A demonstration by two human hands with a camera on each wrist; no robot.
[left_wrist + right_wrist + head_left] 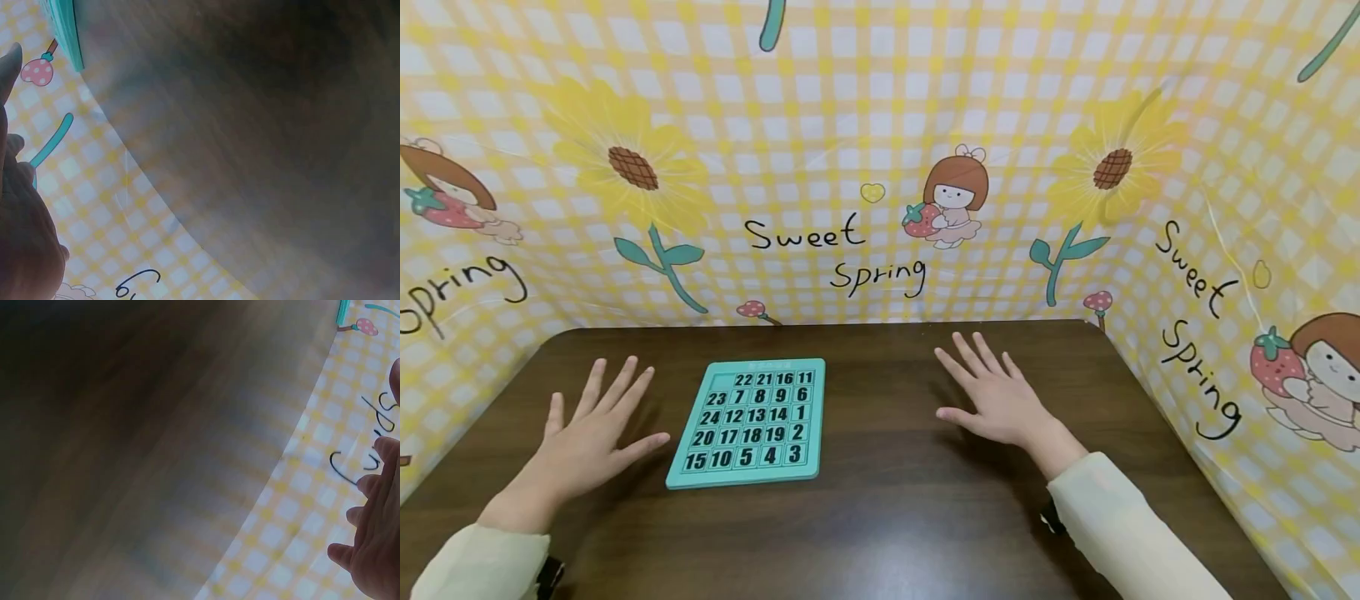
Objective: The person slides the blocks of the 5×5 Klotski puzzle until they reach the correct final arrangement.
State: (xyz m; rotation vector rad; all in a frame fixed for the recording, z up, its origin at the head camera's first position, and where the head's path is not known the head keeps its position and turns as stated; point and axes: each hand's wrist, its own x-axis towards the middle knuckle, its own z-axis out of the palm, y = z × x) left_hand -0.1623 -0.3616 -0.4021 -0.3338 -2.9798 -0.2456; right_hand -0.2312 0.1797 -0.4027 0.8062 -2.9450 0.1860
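Observation:
A turquoise sliding number puzzle (811, 417) lies flat on the dark wooden table, left of the middle in the head view. Its tiles carry black numbers, and the gap in the grid is at the top left corner. My left hand (583, 442) is just left of the puzzle with fingers spread, the thumb pointing at its edge. To the right, farther from the puzzle, my right hand (992, 400) also has its fingers spread and holds nothing. The puzzle's edge (65, 34) shows at the top of the left wrist view.
The brown table (880, 533) has rounded back corners. Yellow checked cloth (880, 108) with flowers, cartoon figures and lettering hangs behind it and along both sides. Each wrist wears a dark band below a pale sleeve (1120, 517).

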